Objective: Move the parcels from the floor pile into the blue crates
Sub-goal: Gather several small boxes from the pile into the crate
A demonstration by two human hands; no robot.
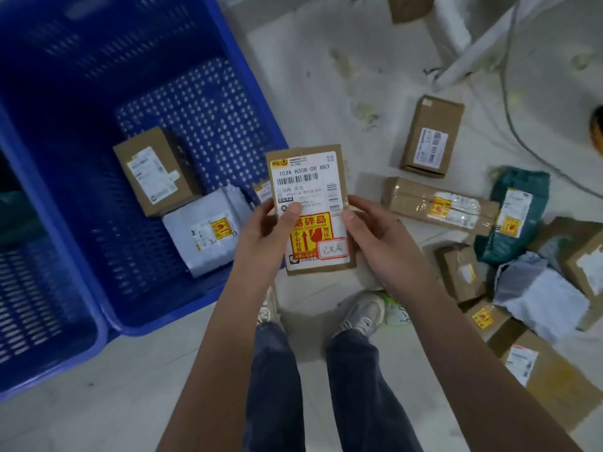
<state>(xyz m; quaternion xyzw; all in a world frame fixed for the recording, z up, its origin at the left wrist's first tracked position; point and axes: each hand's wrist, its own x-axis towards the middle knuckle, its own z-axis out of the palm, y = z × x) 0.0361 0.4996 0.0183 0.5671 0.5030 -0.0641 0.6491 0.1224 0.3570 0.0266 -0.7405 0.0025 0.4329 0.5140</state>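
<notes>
Blue perforated crate [98,223], brown parcel [310,207] with white label and red-yellow sticker, teal bag [518,194], grey mailer [208,230], dark blue trousers [326,386]

Parcel sorting depot, labelled parcels [440,203] on concrete floor [326,76], blue crates [98,223]

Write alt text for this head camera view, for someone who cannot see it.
Seen from above, a person's left hand and right hand hold a flat cardboard parcel with a shipping label and a red-and-yellow fragile sticker. To the left, a blue crate holds a brown box and a grey mailer bag. More parcels lie on the floor at right.
</notes>
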